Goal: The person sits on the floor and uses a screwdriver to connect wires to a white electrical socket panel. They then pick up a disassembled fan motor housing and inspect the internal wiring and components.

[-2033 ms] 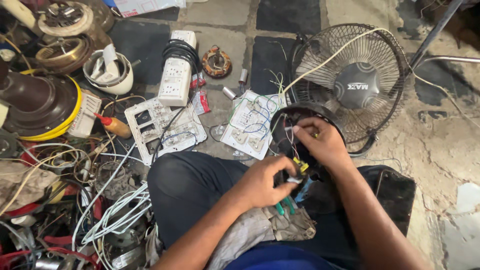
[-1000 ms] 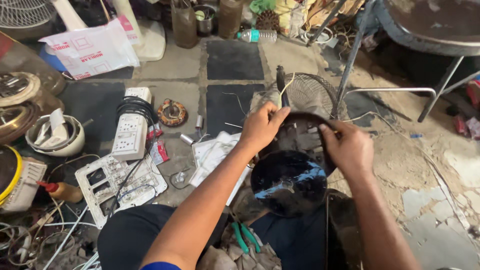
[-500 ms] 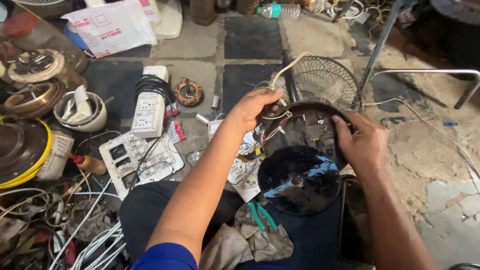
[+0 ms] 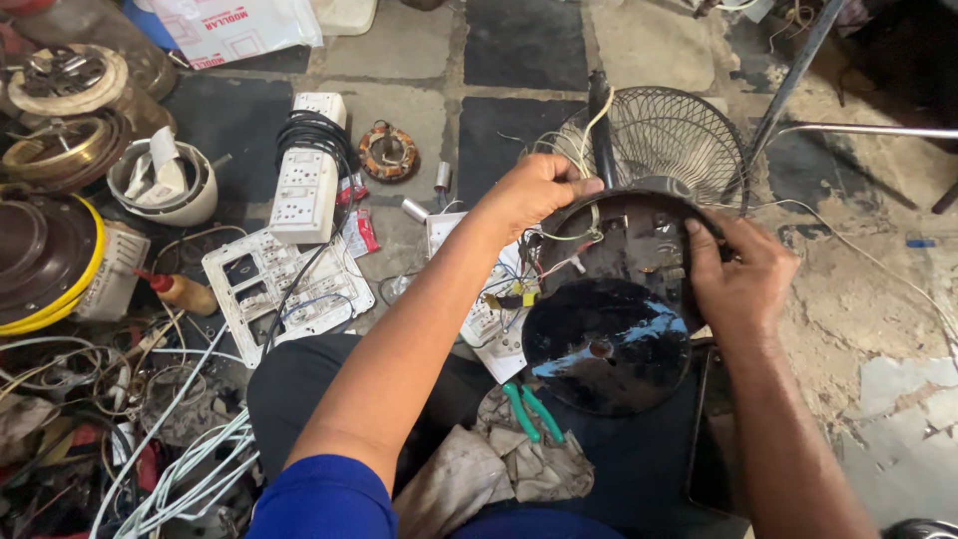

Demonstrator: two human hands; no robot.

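The left hand (image 4: 534, 195) curls its fingers over the upper left rim of the black fan base (image 4: 624, 299), clamped there beside loose wires (image 4: 544, 269). The right hand (image 4: 738, 274) grips the right rim, fingers closed on it. The base sits centre frame, above green-handled pliers (image 4: 529, 409) on a rag (image 4: 499, 469); a wire fan guard (image 4: 664, 135) lies behind

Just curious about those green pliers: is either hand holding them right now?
No, the green pliers lie on the lap while both hands grip the black fan base.
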